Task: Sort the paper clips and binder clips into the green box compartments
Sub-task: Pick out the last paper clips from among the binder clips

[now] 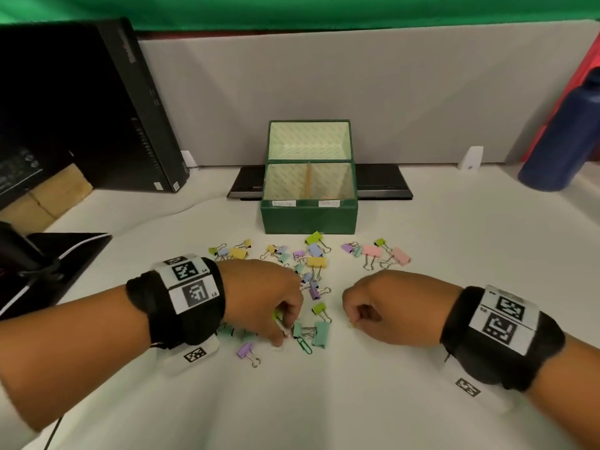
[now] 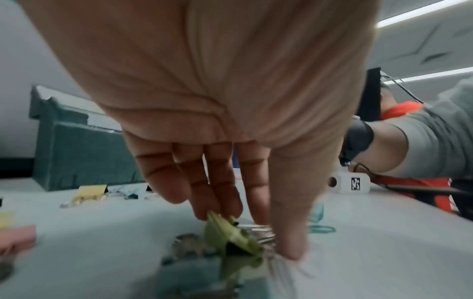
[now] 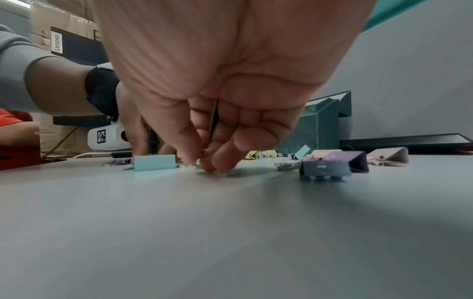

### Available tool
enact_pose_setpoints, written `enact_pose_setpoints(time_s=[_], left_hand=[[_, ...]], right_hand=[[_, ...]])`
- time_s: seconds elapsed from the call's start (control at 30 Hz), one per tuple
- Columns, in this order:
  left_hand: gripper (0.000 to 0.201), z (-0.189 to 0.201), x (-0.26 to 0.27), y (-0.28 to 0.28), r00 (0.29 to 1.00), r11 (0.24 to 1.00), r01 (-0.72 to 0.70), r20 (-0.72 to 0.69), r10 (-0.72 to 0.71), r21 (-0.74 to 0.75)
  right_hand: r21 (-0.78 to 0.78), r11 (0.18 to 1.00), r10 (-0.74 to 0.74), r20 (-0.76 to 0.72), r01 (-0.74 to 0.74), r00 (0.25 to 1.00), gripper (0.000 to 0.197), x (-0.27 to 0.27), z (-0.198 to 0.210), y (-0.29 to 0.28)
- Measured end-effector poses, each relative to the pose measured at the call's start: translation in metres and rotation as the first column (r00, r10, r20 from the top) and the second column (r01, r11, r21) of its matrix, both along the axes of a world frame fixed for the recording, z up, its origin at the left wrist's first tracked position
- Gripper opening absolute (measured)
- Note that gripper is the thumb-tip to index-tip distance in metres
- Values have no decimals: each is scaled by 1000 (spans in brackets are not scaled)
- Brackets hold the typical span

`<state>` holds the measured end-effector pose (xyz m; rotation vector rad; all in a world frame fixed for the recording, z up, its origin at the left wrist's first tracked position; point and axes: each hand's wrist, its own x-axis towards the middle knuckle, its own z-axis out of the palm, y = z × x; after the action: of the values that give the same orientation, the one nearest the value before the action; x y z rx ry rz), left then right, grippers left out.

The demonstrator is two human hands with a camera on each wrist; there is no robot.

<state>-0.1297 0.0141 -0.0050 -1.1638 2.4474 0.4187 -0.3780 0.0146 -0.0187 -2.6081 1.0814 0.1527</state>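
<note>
Both forearms come in from the desk's near edge, each wearing a black wrist band with printed markers. My left hand (image 1: 269,300) is palm down, fingers pointing at the desk, thumb and fingertips closed on a lime green binder clip (image 2: 230,236) by its wire handles; the clip touches a teal binder clip (image 1: 321,332) in the small cluster there. My right hand (image 1: 386,310) is curled knuckles up, thumb and fingertips pinched on a small yellowish item (image 3: 206,155) right at the desk surface; too small to tell if it's a paper clip.

Task things: green box (image 1: 308,216) sits at the middle of the desk toward the far edge, lid up, two compartments split by a divider, a white label on the front rim of each; text unreadable. Left compartment looks bare; right one may hold something thin, can't tell.

Clips lie scattered between the box and my hands, roughly two dozen binder clips, exact count unclear where they overlap. Colors: yellow, lime, teal, blue, purple, pink. Two pink binder clips (image 1: 386,254) toward the right side. One purple binder clip (image 1: 246,350) lies alone, nearest the near edge. One green paper clip (image 1: 304,345) visible, just beside the teal clip.

Black computer case (image 1: 97,102) at the far left corner, blue bottle (image 1: 565,134) at the far right.
</note>
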Motion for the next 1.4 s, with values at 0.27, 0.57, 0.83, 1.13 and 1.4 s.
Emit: enact_pose_setpoints(time_s=[0.27,0.57,0.83,1.13,1.4], left_hand=[[13,10,25,-8,974,986,-163,-159,159,-16],[10,-3,29,-3,978,981,-181,-94,186,63],[9,5,56,-14,872,929,-326,-325,366,173],[17,9,57,-6,934,964,-264,-259,245,-42],[23,-10,33,23,993,995,88,-69,-92,-49]], right_hand=[[-3,999,-48,27,48,998,23,5,2,2],[22,999,33,-102,-31,994,49,42,3,7],[-130,988,-86,-56,79,995,31,43,-3,1],[-143,988,54,8,-52,999,27,43,-7,0],[-29,992,124,-57,-126,991,9,55,-6,4]])
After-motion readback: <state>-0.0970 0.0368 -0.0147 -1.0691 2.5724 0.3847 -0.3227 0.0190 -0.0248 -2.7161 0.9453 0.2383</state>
